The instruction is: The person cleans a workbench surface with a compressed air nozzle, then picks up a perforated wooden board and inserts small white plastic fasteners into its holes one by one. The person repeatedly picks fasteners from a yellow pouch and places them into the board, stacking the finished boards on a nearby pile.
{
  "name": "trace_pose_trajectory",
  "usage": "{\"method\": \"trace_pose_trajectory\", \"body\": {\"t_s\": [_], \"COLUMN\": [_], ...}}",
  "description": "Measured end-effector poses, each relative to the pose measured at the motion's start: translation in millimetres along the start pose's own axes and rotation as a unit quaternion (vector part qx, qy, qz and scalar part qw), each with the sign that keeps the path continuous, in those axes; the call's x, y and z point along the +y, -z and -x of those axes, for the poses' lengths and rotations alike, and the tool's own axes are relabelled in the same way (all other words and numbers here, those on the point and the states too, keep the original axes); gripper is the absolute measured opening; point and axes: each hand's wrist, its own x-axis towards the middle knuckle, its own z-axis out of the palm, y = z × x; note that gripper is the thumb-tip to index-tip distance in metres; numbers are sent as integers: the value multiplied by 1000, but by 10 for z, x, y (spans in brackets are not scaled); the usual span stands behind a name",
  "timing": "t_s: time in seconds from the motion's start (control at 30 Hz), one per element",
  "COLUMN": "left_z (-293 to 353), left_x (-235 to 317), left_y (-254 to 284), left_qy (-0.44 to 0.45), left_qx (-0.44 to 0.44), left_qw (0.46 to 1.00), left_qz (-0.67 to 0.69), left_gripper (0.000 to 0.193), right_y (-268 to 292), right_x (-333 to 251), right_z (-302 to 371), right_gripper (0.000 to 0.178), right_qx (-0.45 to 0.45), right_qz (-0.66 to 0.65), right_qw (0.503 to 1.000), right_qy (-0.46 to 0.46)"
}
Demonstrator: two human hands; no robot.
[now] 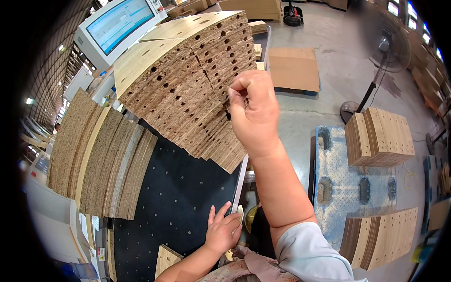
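My right hand [256,110] is raised in front of a tall stack of drilled particle boards [188,84] with light wood-coloured faces. Its fingers are curled into a pinch, and anything between them is too small or hidden to make out. My left hand [224,230] is low over the right edge of the black work table [183,188]. Two of its fingers stretch out, while the others bend toward a small pale piece [240,214] at their tips. That piece's kind is unclear. Close to my left forearm lies a small drilled board [167,261].
More particle boards [108,160] stand on edge at the left. A monitor [120,26] is behind the big stack. To the right, a blue pallet [331,171] has board stacks [378,138] beside it. Farther off are a cardboard-topped pallet [294,69] and a standing fan [384,44].
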Motion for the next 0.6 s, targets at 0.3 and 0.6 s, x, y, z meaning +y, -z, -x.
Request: {"method": "trace_pose_trajectory", "body": {"t_s": [0.3, 0.6], "left_z": [7, 13], "left_x": [-7, -1], "left_y": [-8, -26], "left_qy": [1, -5], "left_qx": [7, 10], "left_qw": [1000, 1000], "left_qz": [6, -10], "left_gripper": [4, 6], "right_y": [233, 261], "right_x": [96, 170], "right_z": [-78, -97], "right_gripper": [56, 63], "right_qx": [1, -12], "right_qz": [-5, 35], "right_qw": [966, 940], "right_qy": [-260, -339]}}
